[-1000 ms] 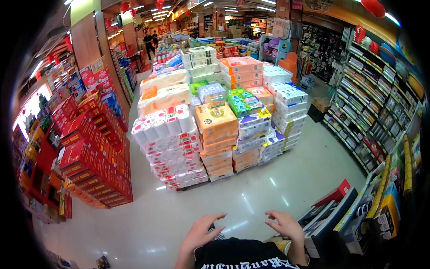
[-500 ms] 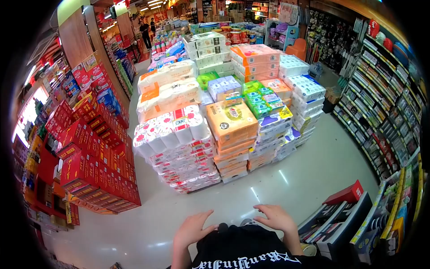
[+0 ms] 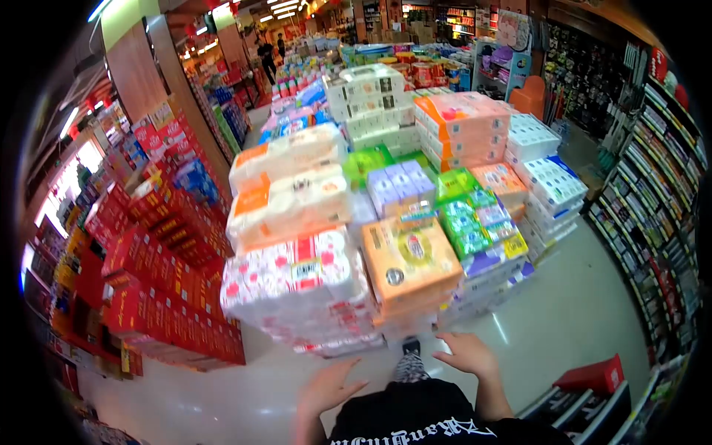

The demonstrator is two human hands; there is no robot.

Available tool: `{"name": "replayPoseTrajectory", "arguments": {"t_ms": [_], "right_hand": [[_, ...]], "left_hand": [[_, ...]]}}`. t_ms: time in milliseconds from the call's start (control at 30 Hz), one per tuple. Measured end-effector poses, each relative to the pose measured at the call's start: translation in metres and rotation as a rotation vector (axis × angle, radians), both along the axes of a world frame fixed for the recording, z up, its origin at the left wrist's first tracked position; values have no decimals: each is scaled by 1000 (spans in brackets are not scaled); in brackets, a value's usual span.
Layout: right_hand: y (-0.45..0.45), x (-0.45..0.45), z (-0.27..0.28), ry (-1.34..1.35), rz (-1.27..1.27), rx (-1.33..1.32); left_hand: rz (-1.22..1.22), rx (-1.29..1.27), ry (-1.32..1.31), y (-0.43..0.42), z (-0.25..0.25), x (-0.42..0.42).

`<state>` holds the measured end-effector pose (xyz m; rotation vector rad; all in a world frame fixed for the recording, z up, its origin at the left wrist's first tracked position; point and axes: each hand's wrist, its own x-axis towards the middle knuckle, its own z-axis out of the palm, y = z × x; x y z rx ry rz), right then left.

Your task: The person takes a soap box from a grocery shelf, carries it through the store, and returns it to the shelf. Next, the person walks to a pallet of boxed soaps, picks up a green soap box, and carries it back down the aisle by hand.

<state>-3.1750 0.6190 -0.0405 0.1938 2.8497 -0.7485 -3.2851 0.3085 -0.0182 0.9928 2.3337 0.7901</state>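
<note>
Head view: left hand (image 3: 330, 387) and right hand (image 3: 475, 357) both bare, fingers loosely spread, thumbs apart, held up in front of the black T-shirt with white lettering (image 3: 419, 411). Left is nearest the white plastic-wrapped roll pack with red floral print (image 3: 293, 271), top of its stack ahead. Right is nearest the orange rectangular plastic-wrapped pack (image 3: 410, 259), just beside the white one. Behind orange: lilac wrapped pack (image 3: 400, 185). Far left: stacked red cartons (image 3: 174, 319) on grey glossy floor (image 3: 274, 393).
</note>
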Motion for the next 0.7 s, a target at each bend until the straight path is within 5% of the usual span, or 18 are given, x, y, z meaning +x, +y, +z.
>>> {"name": "replayPoseTrajectory", "arguments": {"t_ms": [167, 300, 433, 700], "right_hand": [[70, -88, 0, 274, 14, -166], [117, -156, 1, 249, -87, 22], [148, -243, -8, 420, -137, 153], [164, -319, -90, 440, -201, 292]], "left_hand": [[-122, 100, 74, 96, 24, -87], [-115, 74, 159, 173, 29, -143], [-85, 73, 520, 245, 34, -184], [17, 47, 582, 336, -108, -294]]}}
